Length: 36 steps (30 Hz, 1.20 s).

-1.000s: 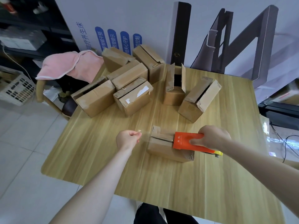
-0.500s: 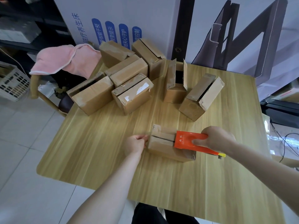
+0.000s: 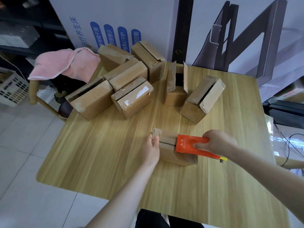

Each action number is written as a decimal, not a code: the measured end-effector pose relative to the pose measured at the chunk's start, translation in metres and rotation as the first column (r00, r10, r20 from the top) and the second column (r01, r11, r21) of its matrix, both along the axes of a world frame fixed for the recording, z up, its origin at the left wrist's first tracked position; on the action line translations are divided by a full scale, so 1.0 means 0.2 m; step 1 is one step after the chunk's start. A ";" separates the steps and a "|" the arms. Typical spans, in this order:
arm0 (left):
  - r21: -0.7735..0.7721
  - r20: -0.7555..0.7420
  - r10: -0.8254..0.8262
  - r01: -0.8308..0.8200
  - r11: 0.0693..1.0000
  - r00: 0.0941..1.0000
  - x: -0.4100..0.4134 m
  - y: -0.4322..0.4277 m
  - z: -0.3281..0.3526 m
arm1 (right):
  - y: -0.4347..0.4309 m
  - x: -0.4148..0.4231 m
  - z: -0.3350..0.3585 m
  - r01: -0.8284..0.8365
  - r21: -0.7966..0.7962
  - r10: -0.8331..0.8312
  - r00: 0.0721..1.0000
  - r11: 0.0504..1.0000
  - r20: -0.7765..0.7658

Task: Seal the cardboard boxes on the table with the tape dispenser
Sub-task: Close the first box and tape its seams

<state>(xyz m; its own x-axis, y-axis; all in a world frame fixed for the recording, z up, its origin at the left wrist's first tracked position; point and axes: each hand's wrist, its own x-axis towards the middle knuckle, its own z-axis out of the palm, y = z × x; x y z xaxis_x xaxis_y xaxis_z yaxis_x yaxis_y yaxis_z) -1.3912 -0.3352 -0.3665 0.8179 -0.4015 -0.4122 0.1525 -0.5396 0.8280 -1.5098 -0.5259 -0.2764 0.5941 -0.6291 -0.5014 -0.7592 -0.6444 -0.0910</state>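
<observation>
table [image 3: 98, 153] | wooden; near box [image 3: 167, 157]; cluster of boxes [image 3: 133, 104] behind

Orange tape dispenser [image 3: 189, 144] rests atop the near cardboard box [image 3: 171, 157].
</observation>
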 end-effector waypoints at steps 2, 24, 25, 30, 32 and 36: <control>0.015 0.001 -0.003 0.003 1.000 1.000 -0.02 -0.01 -0.02 | 0.00 0.00 -0.01 0.001 0.007 -0.001 1.000 1.000 0.002; 0.587 0.553 -0.710 0.402 0.703 0.436 0.09 -0.24 -0.02 | -0.12 -0.10 -0.05 -0.123 0.190 0.099 0.986 0.974 0.134; 0.590 0.554 -0.711 0.399 0.702 0.433 0.09 -0.24 -0.01 | -0.13 -0.13 -0.05 -0.127 0.211 0.097 0.984 0.969 0.147; 0.592 0.596 -0.688 0.353 0.725 0.413 0.08 -0.25 -0.01 | -0.27 -0.32 -0.08 -0.102 0.272 0.051 0.981 0.957 0.189; 0.596 0.603 -0.685 0.339 0.728 0.409 0.08 -0.25 -0.02 | -0.37 -0.47 -0.09 -0.033 0.313 -0.026 0.983 0.949 0.182; 0.612 0.596 -0.691 0.325 0.721 0.410 0.08 -0.26 -0.03 | -0.44 -0.66 -0.09 0.022 0.236 -0.053 0.991 0.971 0.125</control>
